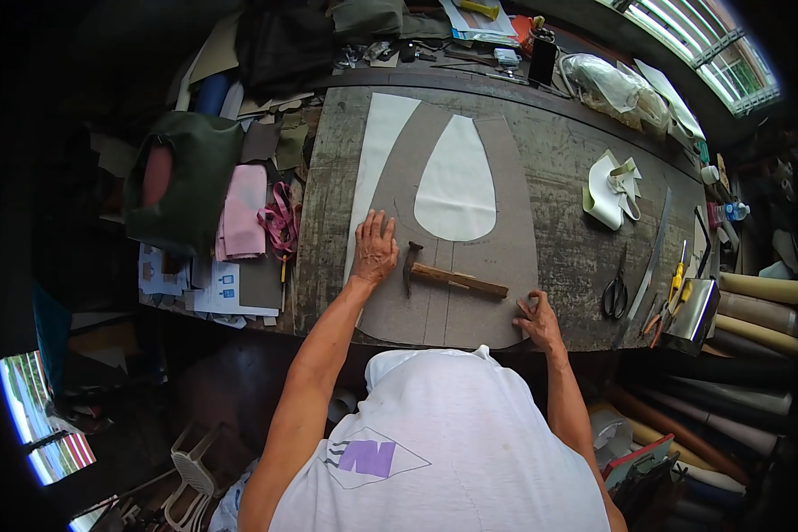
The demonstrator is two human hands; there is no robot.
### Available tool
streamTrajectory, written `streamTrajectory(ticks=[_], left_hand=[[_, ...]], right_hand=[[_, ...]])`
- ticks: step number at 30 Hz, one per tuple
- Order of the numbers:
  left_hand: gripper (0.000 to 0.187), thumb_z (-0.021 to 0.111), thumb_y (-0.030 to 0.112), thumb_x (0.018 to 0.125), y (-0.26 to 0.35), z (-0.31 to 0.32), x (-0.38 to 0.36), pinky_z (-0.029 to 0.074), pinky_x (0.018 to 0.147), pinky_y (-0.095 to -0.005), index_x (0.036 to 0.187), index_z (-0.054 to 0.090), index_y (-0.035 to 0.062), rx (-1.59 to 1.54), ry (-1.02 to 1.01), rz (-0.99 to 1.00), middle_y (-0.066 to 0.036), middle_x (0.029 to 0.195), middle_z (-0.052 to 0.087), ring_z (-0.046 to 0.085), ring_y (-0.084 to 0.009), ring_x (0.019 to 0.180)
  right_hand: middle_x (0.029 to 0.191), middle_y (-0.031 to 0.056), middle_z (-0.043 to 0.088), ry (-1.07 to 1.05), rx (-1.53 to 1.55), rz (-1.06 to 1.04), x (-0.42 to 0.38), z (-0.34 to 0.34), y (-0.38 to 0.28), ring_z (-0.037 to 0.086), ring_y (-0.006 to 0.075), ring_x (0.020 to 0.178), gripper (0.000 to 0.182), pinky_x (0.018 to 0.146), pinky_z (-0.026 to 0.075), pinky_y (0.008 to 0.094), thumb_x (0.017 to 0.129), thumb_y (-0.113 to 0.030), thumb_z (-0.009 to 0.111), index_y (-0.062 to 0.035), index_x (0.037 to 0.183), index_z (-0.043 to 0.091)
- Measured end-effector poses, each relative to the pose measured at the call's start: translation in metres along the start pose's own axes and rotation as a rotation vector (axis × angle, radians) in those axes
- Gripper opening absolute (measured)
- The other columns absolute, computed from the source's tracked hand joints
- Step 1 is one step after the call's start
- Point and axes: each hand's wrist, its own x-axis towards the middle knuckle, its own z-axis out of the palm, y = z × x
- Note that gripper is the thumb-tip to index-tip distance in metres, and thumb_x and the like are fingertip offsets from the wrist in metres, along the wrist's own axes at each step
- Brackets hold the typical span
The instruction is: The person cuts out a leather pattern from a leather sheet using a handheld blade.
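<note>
A grey-brown pattern board [399, 306] with a teardrop-shaped cutout lies on top of a white sheet [386, 133] on the wooden table. White shows through the cutout and along the left side. My left hand [375, 248] rests with fingers spread on the left edge of the board and sheet. At the board's lower right edge is my right hand [539, 320], its fingers apart and touching the edge. Between the hands a hammer [461, 279] with a wooden handle lies on the board, its metal head to the left.
On the table's right are white scraps [605, 191], black scissors [615, 297], a metal ruler [650, 257], yellow-handled tools [676, 277] and a metal box [693, 310]. Leftward are a green bag [186, 208] and pink material [242, 213]. Clutter lines the back; rolls [758, 288] stack at right.
</note>
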Motion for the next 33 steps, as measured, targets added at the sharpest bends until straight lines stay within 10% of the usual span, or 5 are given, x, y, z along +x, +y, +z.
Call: streamTrajectory(ticks=[6,14,26,33], left_hand=[[0.052,0.058,0.016,0.091,-0.029,0.010,0.065,0.026,0.117,-0.0520,0.141,0.050,0.0018,-0.015,-0.007,0.043,-0.021,0.148,0.041,0.031,-0.0386,0.145],[0.058,0.051,0.029,0.099,-0.076,0.026,0.208,0.016,0.123,-0.0514,0.151,0.042,0.0059,0.006,-0.098,0.098,-0.015,0.163,0.028,0.017,-0.0368,0.153],[0.067,0.039,0.052,0.104,-0.109,0.045,0.248,0.011,0.124,-0.0539,0.154,0.039,0.0063,0.029,-0.141,-0.006,-0.012,0.166,0.023,0.011,-0.0373,0.154],[0.057,0.044,0.039,0.105,-0.121,0.052,0.255,0.013,0.123,-0.0557,0.151,0.043,0.0047,0.058,-0.008,-0.131,-0.013,0.164,0.026,0.014,-0.0395,0.153]], right_hand=[[0.104,0.0210,0.063,0.302,-0.029,-0.204,0.029,-0.018,0.004,0.064,0.0385,0.095,0.029,0.083,0.052,0.0455,0.087,-0.002,0.057,-0.0007,0.116,0.060],[0.102,0.0163,0.058,0.444,-0.187,-0.422,0.144,-0.027,-0.120,0.065,0.0385,0.088,0.028,0.075,0.055,0.0472,0.092,-0.002,0.059,-0.0070,0.120,0.059],[0.152,0.0142,0.042,0.317,-0.458,-0.480,0.343,0.043,-0.236,0.068,0.0329,0.106,0.060,0.083,0.060,0.0453,0.087,0.006,0.055,-0.0015,0.145,0.045],[0.160,0.0055,0.034,0.192,-0.438,-0.433,0.346,0.027,-0.238,0.066,0.0287,0.109,0.068,0.093,0.058,0.0435,0.088,0.006,0.052,-0.0077,0.153,0.038]])
